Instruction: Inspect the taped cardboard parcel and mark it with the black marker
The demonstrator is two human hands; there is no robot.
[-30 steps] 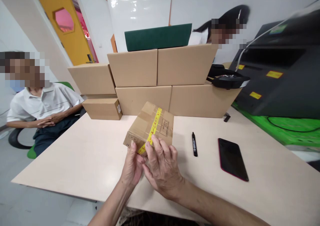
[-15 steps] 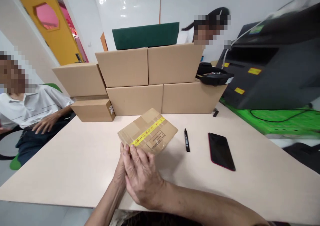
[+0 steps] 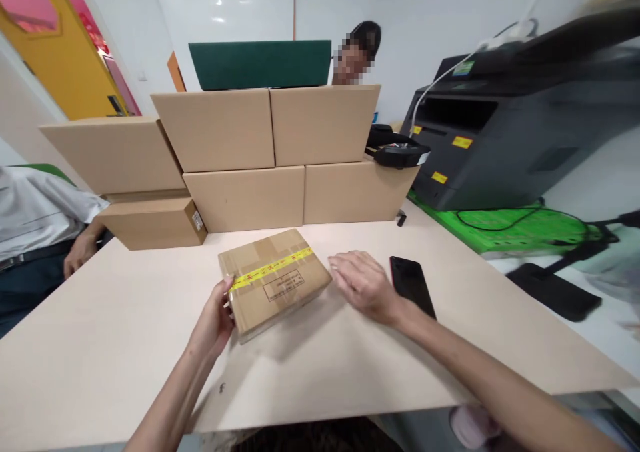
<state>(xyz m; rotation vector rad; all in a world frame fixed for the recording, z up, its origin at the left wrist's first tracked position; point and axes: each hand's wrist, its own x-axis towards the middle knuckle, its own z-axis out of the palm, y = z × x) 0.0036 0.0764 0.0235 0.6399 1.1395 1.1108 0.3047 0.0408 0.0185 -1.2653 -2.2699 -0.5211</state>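
Observation:
A flat cardboard box with yellow printed tape and a stamped label sits tilted above the tabletop, its shadow beneath it. My left hand grips its left edge, thumb on top by the tape's end. To the right of the box, my right hand is low over the table with fingers bent and held together. It covers the spot where the black marker lay, and the marker itself is hidden. A black phone lies just right of that hand, partly behind the forearm.
Stacked cartons line the table's far side, topped by a green box. A dark printer stands at right on a green surface. One person sits at left; another is behind the cartons.
My hands, earlier together at the box's near corner, have parted. My left hand has taken hold of the box's left edge; my right has moved right over the marker. The view has shifted right.

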